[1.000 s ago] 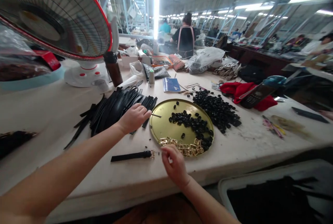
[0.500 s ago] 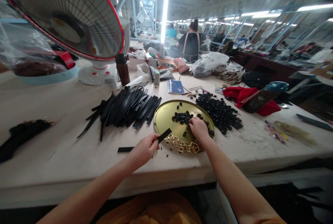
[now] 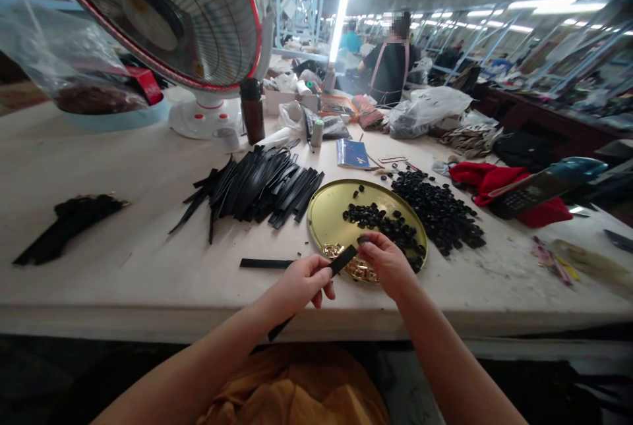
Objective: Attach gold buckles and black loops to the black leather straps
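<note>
My left hand [image 3: 302, 285] is closed on a black strap [image 3: 343, 259], whose front end points up and right while its tail hangs below the hand. Just beyond that end, my right hand [image 3: 390, 265] pinches a small black loop [image 3: 363, 240] between thumb and fingertips. Both hands are over the near edge of a round gold tray [image 3: 321, 206]. Small black loops [image 3: 368, 215] lie loose on the tray, and gold metal buckles [image 3: 362, 271], partly covered by my hands, sit along its near rim. Another black strap [image 3: 264, 263] lies flat left of my left hand.
Many black straps [image 3: 257, 184] are heaped left of the tray; a pile of black loops [image 3: 438, 214] is to its right. A fan [image 3: 205, 118], a brown bottle [image 3: 252, 115], a blue booklet [image 3: 353, 153] and a red cloth [image 3: 544, 211] stand or lie around. A person [image 3: 390, 69] is farther back.
My right hand has come off the loops on the tray, toward me, with a loop in its fingertips. My left hand has brought the strap's end close to it. The view has shifted.
</note>
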Demonstrator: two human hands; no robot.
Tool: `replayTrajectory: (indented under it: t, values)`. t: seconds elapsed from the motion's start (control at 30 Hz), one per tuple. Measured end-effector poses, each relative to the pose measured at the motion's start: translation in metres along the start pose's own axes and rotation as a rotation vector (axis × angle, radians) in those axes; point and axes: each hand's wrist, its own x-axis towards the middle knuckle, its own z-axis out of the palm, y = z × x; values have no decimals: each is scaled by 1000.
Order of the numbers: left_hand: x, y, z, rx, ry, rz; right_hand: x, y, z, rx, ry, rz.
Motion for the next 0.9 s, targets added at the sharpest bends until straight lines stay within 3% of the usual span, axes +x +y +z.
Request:
replayTrajectory:
  t: [0.1, 0.23, 0.5, 0.6, 0.9]
  values:
    - [4, -8, 0, -28, 60, -6, -22, 5, 27, 275, -71, 165]
    - [8, -21, -8, 10, 129, -15, -31, 15, 43, 399, -69, 288]
    - [4, -30, -6, -144, 84, -125, -29, 32, 43, 451, 18, 321]
    - [3, -35, -6, -95, 49, -170, -35, 35, 43, 429, 49, 375]
    - [-5, -37, -10, 60, -119, -253, -56, 42, 33, 187, 15, 319]
